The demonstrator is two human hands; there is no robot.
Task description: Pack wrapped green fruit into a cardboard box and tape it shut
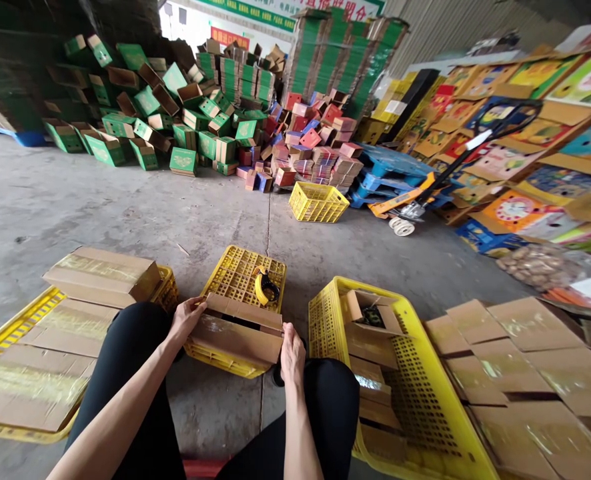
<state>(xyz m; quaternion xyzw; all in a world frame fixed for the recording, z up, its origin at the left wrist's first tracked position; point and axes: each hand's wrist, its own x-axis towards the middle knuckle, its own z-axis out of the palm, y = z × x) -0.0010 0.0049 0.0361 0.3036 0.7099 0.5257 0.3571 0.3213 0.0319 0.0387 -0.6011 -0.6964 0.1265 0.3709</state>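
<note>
A cardboard box (240, 339) lies across an upturned yellow crate (231, 270) between my knees. Its top flaps are folded inward, with a narrow dark gap between them. My left hand (188, 319) grips the box's left end, fingertips at the upper corner. At the right end my right hand (292, 353) is closed against the side, its thumb near the top edge; part of its grip is hidden. Just behind the box, a yellow and black tape dispenser (264, 287) rests on the crate.
Taped boxes (103, 275) fill a yellow crate at left. A deep yellow crate (328, 327) at right holds several boxes, one with open flaps. More taped boxes (520, 360) lie farther right. Beyond stand a yellow basket (319, 203), a pallet jack (425, 193) and piled green cartons (183, 160).
</note>
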